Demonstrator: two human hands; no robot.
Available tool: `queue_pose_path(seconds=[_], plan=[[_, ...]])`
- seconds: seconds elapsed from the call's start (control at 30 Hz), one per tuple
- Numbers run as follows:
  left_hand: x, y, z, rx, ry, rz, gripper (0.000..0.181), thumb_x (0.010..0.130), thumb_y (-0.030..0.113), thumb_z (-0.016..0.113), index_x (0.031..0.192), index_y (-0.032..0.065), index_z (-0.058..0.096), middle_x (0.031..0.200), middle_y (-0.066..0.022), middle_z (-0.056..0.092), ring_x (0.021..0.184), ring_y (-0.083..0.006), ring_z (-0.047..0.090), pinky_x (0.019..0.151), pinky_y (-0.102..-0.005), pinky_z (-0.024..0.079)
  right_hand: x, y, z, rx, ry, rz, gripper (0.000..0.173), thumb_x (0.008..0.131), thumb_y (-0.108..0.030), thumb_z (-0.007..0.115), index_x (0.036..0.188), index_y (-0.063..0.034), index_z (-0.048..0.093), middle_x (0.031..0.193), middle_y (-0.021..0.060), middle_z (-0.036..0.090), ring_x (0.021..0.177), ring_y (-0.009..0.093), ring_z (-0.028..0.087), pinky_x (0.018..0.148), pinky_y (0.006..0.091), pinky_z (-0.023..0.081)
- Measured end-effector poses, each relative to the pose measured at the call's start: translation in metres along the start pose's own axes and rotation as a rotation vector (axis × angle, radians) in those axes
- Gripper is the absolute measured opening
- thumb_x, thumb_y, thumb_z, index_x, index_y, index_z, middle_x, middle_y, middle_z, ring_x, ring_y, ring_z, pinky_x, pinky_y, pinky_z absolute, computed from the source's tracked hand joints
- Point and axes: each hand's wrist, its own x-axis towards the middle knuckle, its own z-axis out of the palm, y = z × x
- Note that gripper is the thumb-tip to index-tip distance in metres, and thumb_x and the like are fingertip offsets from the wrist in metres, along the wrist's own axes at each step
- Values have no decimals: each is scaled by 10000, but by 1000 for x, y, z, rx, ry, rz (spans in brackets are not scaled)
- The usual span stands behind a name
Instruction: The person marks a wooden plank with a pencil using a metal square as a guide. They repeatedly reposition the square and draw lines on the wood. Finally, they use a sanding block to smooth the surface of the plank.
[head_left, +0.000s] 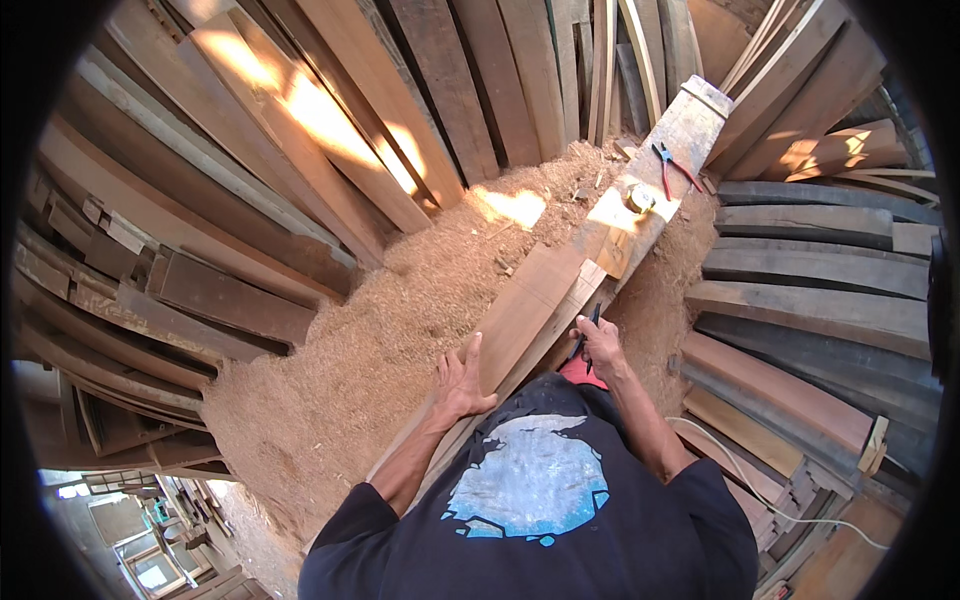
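My left hand (463, 381) lies across a reddish-brown wooden board (525, 311), gripping its width with the thumb toward my body. Faint lines cross the board near its far end. My right hand (602, 346) holds a slim black tool (596, 313), perhaps a pen, just off the board's right side. Beside the board runs a paler wooden strip (576, 298). Beyond the board's end, on a worn, paint-stained plank (686, 120), are red-handled pliers (666, 171), a tape measure (640, 198) and a small yellowish wooden block (615, 251).
Wood shavings (360, 375) cover the floor. Tall planks (442, 90) lean at the back, and stacked timber (225, 300) lines the left. More beams (817, 300) lie on the right, with a pale cable (750, 487) across the lower ones. Wooden frames (161, 562) stand at lower left.
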Motion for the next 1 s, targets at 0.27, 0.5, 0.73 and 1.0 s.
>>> queue_pose_path(seconds=[0.27, 0.5, 0.73, 1.0], plan=[[15, -53, 0, -432, -53, -18, 1270, 676, 504, 950, 1677, 117, 272, 1495, -319, 554, 1376, -445, 564, 1126, -499, 478, 4, 12, -1, 24, 44, 21, 249, 1033, -353, 699, 940, -135, 624, 820, 33, 730, 466, 52, 442, 403, 244, 365], [29, -51, -30, -598, -391, -6, 1042, 685, 544, 946, 1480, -14, 569, 1382, -245, 683, 1289, -372, 665, 1087, -443, 519, 8, 9, -15, 38, 102, -5, 240, 1031, -347, 695, 958, -125, 639, 807, 31, 725, 459, 60, 446, 401, 246, 366], [15, -45, -43, -359, -364, -57, 948, 705, 506, 937, 1397, -37, 584, 1345, -289, 666, 1257, -384, 662, 1075, -442, 520, 13, 19, -40, 30, 251, -99, 235, 1009, -355, 721, 959, -133, 662, 793, 1, 694, 542, 65, 508, 461, 260, 394], [1, -42, -32, -470, -294, 120, 890, 772, 435, 882, 1434, -41, 525, 1357, -297, 633, 1260, -405, 644, 1063, -473, 511, 7, -21, -63, -166, 580, -373, 323, 1055, -260, 657, 793, -85, 587, 694, -56, 501, 635, 93, 458, 566, 336, 377]])
